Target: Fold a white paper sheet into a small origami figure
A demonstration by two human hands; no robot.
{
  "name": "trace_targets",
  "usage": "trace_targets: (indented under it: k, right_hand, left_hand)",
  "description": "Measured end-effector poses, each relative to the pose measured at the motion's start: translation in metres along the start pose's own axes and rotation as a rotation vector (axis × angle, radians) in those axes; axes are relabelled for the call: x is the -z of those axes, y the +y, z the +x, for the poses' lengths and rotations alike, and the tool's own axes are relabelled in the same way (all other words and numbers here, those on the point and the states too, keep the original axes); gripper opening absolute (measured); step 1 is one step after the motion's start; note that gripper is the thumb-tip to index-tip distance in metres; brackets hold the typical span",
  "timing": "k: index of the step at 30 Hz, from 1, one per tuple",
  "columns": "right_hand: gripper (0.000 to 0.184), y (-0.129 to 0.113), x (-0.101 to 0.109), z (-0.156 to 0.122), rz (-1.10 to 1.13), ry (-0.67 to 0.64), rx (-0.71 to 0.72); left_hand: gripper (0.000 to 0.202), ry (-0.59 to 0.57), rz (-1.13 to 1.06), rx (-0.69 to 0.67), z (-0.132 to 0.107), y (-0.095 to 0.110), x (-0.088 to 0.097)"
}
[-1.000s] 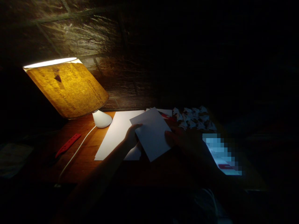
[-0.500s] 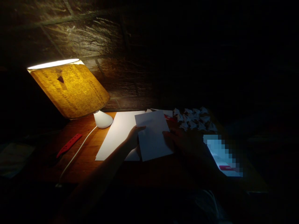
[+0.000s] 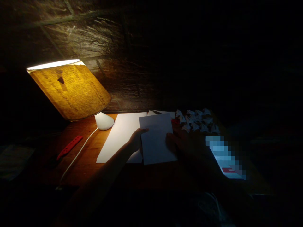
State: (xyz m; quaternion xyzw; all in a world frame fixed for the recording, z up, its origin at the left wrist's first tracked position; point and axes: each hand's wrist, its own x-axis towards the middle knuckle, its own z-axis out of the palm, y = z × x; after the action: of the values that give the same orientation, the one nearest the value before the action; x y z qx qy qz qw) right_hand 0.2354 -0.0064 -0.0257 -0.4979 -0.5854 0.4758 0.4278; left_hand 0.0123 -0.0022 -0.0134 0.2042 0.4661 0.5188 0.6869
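Left hand point(image 3: 136, 140), right hand point(image 3: 183, 142), one sheet point(image 3: 158, 142)

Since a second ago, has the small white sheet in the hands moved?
Yes. The small white sheet has turned clockwise. Its edges were slanted before and now run nearly square to the large sheet lying under it, beside the lamp base.

Lit lamp point(image 3: 71, 91) w/ yellow shade at tabletop point(image 3: 90, 167) left, white cord point(image 3: 78, 154) & red strip point(image 3: 69, 147) beside it, folded paper bits point(image 3: 197, 121) & glowing screen point(image 3: 224, 157) at right.
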Motion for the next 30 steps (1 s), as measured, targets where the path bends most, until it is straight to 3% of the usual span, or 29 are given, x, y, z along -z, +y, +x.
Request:
trace_targets:
  k: [4, 9, 13, 16, 19, 21, 23, 26, 30]
  right_hand:
    - [0.029, 0.004, 0.0, 0.002, -0.11, 0.004, 0.164]
    - [0.04, 0.011, -0.005, 0.004, 0.038, -0.025, 0.227]
    - [0.037, 0.015, -0.003, 0.006, -0.058, 0.093, 0.247]
    - [0.025, 0.018, 0.006, 0.009, -0.286, 0.233, 0.231]
    - [0.02, 0.02, 0.017, 0.012, -0.416, 0.262, 0.208]
    - [0.026, 0.022, 0.023, 0.015, -0.47, 0.285, 0.211]
    - [0.035, 0.026, 0.024, 0.017, -0.502, 0.299, 0.249]
    - [0.04, 0.036, 0.021, 0.022, -0.49, 0.289, 0.29]
    - [0.046, 0.047, 0.018, 0.027, -0.478, 0.201, 0.366]
  left_hand:
    - [0.007, 0.011, -0.036, 0.073, -0.001, 0.006, 0.0]
    - [0.013, -0.024, -0.012, 0.207, 0.002, 0.001, 0.005]
    - [0.019, -0.164, -0.006, 0.213, 0.006, -0.008, 0.006]
    - [0.024, -0.252, 0.043, 0.048, 0.01, -0.013, 0.006]
    - [0.034, -0.203, 0.249, -0.34, 0.014, -0.012, 0.011]
    - [0.045, -0.123, 0.548, -0.678, 0.013, -0.008, 0.015]
    - [0.044, -0.099, 0.974, -0.918, 0.01, -0.002, 0.019]
    - [0.038, -0.255, 1.48, -0.973, 0.005, 0.001, 0.022]
    - [0.052, -0.383, 1.718, -0.919, 0.005, -0.008, 0.019]
